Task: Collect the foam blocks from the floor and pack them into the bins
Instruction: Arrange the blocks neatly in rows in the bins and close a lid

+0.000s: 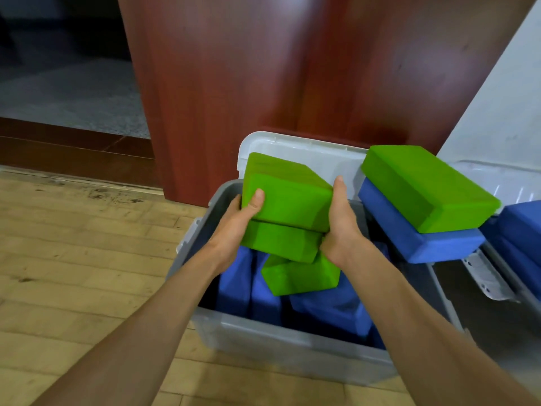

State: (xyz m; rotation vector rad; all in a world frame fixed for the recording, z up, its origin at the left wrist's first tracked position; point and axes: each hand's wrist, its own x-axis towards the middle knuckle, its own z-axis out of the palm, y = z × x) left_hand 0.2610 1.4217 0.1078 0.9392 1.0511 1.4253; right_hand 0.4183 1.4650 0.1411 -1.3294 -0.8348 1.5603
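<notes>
Clamping two stacked green blocks between them, the left hand (238, 219) and right hand (339, 227) hold the pair just above the open bin (278, 347). The top block (288, 194) sits skewed on the lower block (279, 244). The left thumb lies on the top block's near face, the fingers wrapped round its left end. The right hand cups the right ends of both, thumb pointing up along the top block; its fingers are hidden behind.

Directly under the pair, a third green block (301, 278) lies tilted inside the bin, on top of blue blocks (237, 284) packed on edge. The bin's pale lid (292, 149) stands behind it against a red-brown door (263, 68).

To the right, a spare green block (427, 189) rests flat on a spare blue block (415, 243), and that blue one sits on the rim between this bin and a second bin (503, 273) at the picture's edge, which holds more blue foam (524, 227). The bins stand on a wooden floor (73, 259).
</notes>
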